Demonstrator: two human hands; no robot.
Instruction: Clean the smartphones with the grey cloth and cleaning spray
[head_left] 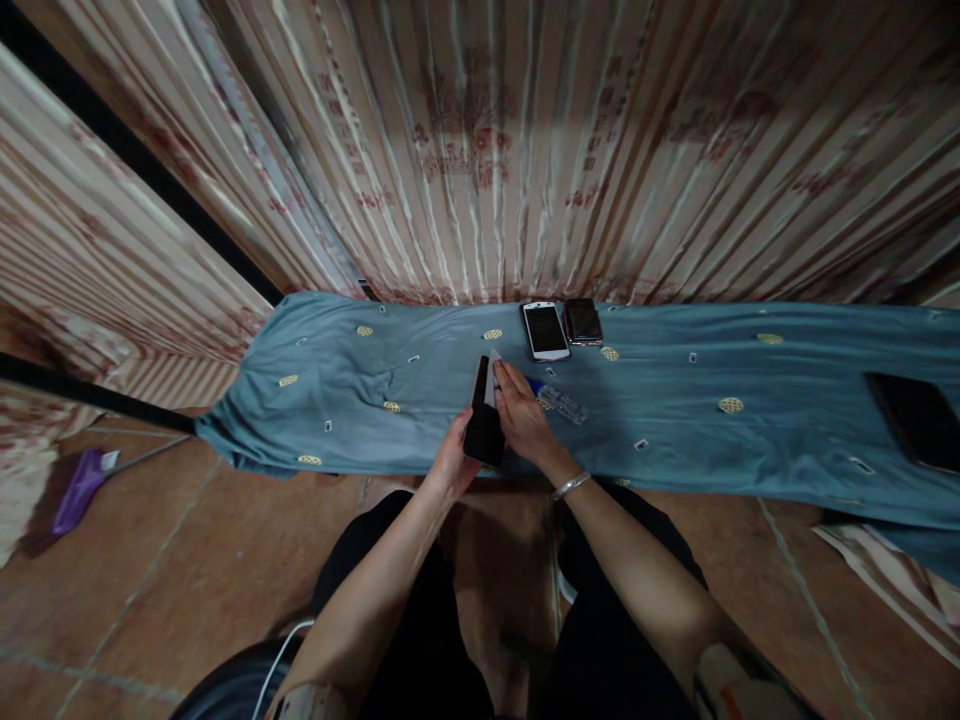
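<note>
Left hand (450,462) is gripping a black phone (484,425) on edge over the blue cloth (375,400). Right hand (523,415) fingers are pressing a small white wipe (493,378) against its face. Two phones (559,328) are lying untouched behind.

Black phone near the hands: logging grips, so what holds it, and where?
The left hand holds the black phone by its lower end; the right hand presses a small pale cloth against it.

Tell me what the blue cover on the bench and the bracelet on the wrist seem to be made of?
The blue cover looks like soft woven or knit fabric, matte, with wrinkles and small printed motifs. The bracelet on the right wrist looks like polished metal, perhaps silver, since it catches bright highlights; the exact metal cannot be told.
</note>
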